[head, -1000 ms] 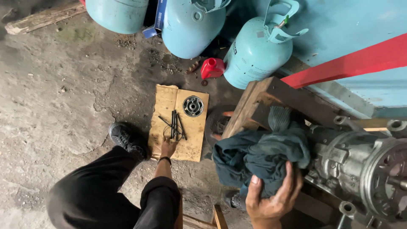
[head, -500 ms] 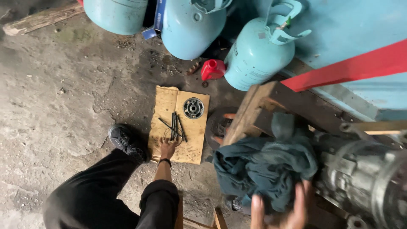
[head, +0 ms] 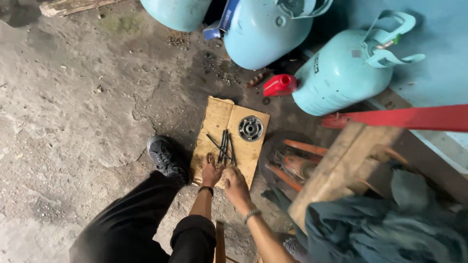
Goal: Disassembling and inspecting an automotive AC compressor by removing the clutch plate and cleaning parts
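A piece of brown cardboard (head: pixel 219 119) lies on the concrete floor. On it rest several long dark bolts (head: pixel 225 145) and a round metal flange (head: pixel 250 128). My left hand (head: pixel 211 171) sits on the near end of the cardboard, its fingers at the lower ends of the bolts. My right hand (head: pixel 234 182) reaches down beside it, over the cardboard's near right corner, fingers curled. Whether either hand grips a bolt is hidden.
Three pale blue gas cylinders (head: pixel 341 73) lie at the back, with a red cap (head: pixel 279 85) between them. A wooden bench (head: pixel 341 170) with a dark blue rag (head: pixel 390 229) stands at the right, under a red bar (head: pixel 414 118). My black shoe (head: pixel 165 158) is left of the cardboard.
My right hand left the rag on the bench and came down to the cardboard beside my left hand. The view has swung left, so the metal gearbox is out of sight.
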